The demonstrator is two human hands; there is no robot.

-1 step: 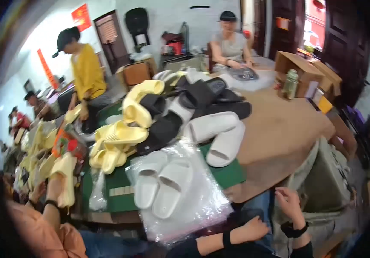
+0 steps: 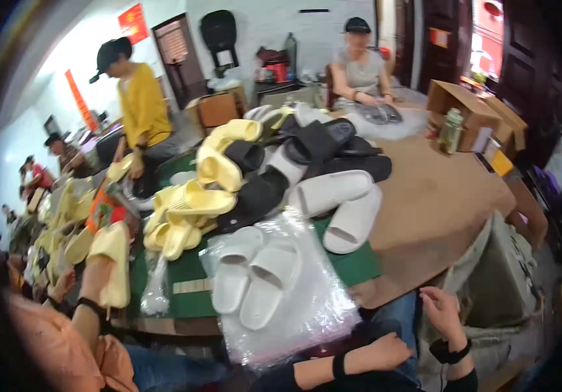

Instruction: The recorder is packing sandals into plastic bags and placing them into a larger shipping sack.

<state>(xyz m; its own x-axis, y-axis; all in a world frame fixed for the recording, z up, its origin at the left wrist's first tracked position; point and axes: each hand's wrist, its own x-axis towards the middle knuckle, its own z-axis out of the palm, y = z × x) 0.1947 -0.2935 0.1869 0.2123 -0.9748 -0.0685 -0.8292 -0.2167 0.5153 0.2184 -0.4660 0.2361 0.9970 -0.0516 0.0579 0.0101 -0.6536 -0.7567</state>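
My left hand (image 2: pixel 385 353) is over my lap, its fingers curled into a loose fist; nothing shows sticking out of it. My right hand (image 2: pixel 443 312), beside the table's near edge, has bent fingers held apart and holds nothing visible. Each wrist wears a black band. Ahead and left of my hands, a pair of white slide sandals (image 2: pixel 269 284) lies side by side on a stack of clear plastic bags (image 2: pixel 313 326), which overhangs the table edge. Another white pair (image 2: pixel 353 219) lies just beyond, one sandal partly over the other. Neither hand touches the sandals or bags.
Black slides (image 2: pixel 258 199) and yellow slides (image 2: pixel 192 202) are heaped mid-table. On the left, a person in orange (image 2: pixel 52 346) holds a yellow slide (image 2: pixel 116 261). A grey sack-like bin (image 2: pixel 499 287) stands at my right. A bottle (image 2: pixel 450 130) and cardboard boxes (image 2: pixel 470 108) stand far right.
The whole view has shifted slightly, so the table and sandals sit a little further right in the picture. My hands keep nearly the same pose.
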